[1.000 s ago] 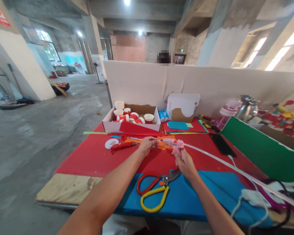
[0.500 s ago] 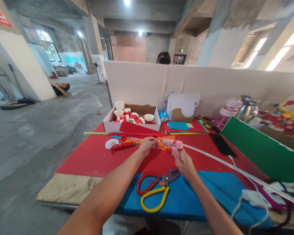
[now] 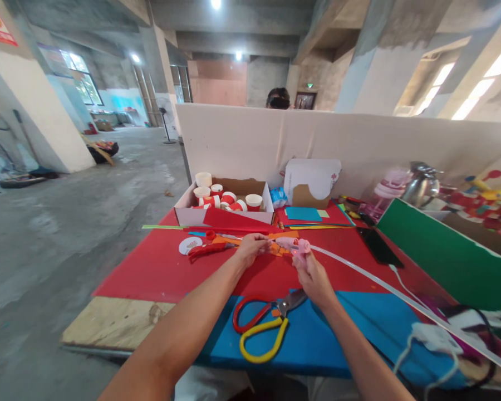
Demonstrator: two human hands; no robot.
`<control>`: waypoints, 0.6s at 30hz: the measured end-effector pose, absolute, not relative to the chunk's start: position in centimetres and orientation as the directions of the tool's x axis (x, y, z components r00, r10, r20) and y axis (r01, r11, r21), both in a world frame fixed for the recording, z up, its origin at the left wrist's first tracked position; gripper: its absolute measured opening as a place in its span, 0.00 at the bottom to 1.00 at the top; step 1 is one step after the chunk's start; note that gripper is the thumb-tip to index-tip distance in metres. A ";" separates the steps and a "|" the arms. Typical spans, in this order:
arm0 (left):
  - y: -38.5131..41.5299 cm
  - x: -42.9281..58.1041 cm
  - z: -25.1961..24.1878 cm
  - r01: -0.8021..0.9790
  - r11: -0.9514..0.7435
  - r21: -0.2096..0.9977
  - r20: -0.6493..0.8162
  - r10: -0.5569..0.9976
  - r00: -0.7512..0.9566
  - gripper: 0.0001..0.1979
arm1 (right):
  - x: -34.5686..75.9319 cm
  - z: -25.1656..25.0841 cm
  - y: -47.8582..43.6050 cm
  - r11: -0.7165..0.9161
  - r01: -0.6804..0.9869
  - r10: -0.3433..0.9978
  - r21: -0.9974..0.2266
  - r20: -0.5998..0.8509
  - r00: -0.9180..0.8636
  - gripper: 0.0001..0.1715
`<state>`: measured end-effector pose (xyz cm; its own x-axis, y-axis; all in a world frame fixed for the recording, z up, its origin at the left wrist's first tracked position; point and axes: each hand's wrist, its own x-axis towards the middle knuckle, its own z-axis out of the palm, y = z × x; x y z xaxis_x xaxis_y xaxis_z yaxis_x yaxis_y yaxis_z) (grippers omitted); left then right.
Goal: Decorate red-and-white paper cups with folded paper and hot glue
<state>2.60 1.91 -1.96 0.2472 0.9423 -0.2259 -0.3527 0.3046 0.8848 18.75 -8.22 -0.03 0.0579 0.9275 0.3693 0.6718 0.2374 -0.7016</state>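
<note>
My right hand [image 3: 316,280] is wrapped round the handle of a pink hot glue gun [image 3: 287,241], its nozzle pointing left. A long clear glue stick [image 3: 359,265] runs out of its back to the lower right. Close to the nozzle, my left hand [image 3: 251,250] has its fingertips pinched together; what lies between them is too small to tell. Orange paper pieces [image 3: 280,252] lie under and beside the gun. Left of my left hand is a red-handled tool [image 3: 209,249]. Scissors [image 3: 271,323] with one red and one yellow handle lie nearer me.
A white box [image 3: 225,216] of red-and-white paper cups stands at the back, beside blue paper [image 3: 304,214]. To the right are a phone [image 3: 379,247], a green board [image 3: 434,250], a steel jug [image 3: 421,184] and white cables [image 3: 432,337]. Behind the partition [image 3: 338,133] a person's head [image 3: 278,98] shows.
Both hands and the glue gun stay almost in place. The far end of the glue stick has dipped slightly at the lower right.
</note>
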 end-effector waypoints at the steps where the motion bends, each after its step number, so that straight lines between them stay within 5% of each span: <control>1: 1.9 2.6 -1.9 -0.353 0.306 0.884 -0.227 0.942 0.248 0.08 | 18.8 0.0 -8.2 0.231 0.676 0.931 -0.700 0.361 0.056 0.28; 18: 2.0 2.6 -1.9 -0.353 0.322 0.878 -0.239 0.936 0.259 0.10 | 18.9 -0.1 -8.2 0.244 0.696 0.930 -0.675 0.365 0.027 0.26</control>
<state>2.57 1.99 -1.91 0.2586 0.9359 -0.2391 -0.3531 0.3219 0.8785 18.90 -8.19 -0.10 0.0273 0.9305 0.3653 0.6964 0.2444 -0.6747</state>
